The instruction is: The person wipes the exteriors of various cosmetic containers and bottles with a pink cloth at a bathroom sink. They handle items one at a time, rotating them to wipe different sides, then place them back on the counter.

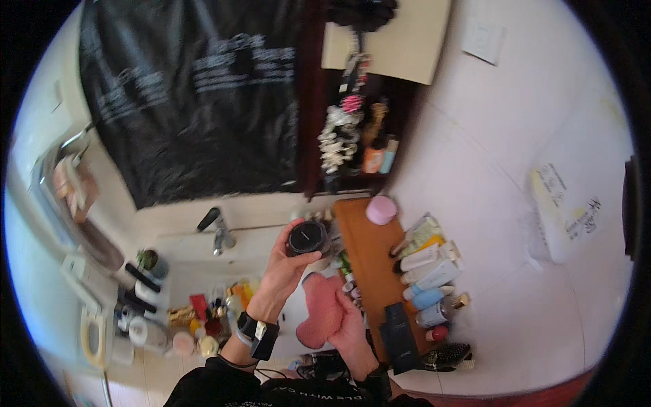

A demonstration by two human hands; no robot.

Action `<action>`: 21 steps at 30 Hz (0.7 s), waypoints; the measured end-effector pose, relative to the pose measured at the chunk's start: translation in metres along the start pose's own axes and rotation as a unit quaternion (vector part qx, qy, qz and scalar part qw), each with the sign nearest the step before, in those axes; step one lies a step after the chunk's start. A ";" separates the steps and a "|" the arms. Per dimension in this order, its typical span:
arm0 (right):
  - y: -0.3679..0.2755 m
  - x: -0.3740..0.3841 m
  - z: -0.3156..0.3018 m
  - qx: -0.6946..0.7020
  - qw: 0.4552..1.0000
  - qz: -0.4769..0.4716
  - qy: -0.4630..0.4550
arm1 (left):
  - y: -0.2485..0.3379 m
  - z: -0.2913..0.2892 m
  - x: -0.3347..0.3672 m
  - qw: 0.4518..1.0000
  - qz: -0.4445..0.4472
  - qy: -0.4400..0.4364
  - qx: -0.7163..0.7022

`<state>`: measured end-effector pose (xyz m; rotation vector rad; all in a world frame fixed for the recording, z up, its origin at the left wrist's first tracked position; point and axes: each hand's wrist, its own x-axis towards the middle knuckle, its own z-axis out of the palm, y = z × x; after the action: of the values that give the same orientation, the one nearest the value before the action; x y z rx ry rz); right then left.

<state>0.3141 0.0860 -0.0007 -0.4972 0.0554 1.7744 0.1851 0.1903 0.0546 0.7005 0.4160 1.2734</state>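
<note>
My left hand (277,273) is closed around a round jar (308,238) with a black lid, holding it up over the right part of the sink counter. Just below it, my right hand (351,327) grips a pink cloth (320,311) with darker edging, its fingers partly behind the fabric. A narrow gap shows between cloth and jar. A dark band with a box-shaped device (263,338) sits on my left wrist.
An orange-brown wooden board (366,251) at the right carries a pink round tub (381,210), several tubes and bottles (427,271), and a black pouch (399,339). Beyond the counter stand a faucet (220,237) and black plastic sheeting (203,108). Toiletries (210,319) crowd the left.
</note>
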 end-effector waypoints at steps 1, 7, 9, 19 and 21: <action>0.005 -0.001 0.002 -0.004 1.000 0.012 -0.022 | 0.009 -0.006 -0.018 0.999 -0.016 0.027 -0.011; 0.043 0.008 0.008 -0.027 0.986 0.091 -0.136 | 0.023 -0.051 -0.117 0.993 0.032 0.107 0.034; 0.056 0.010 0.011 -0.042 0.985 0.102 -0.129 | 0.024 -0.064 -0.148 0.988 0.049 0.139 0.045; 0.123 -0.008 0.013 -0.292 0.931 0.111 -0.188 | 0.014 -0.094 -0.236 0.959 0.101 0.220 0.148; 0.141 -0.010 0.009 -0.390 0.891 0.085 -0.217 | 0.015 -0.096 -0.239 0.956 0.093 0.221 0.168</action>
<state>0.1808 0.0412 -0.0204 -0.6563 -0.9907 2.0044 0.0495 -0.0140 -0.0272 0.7485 0.9697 1.5604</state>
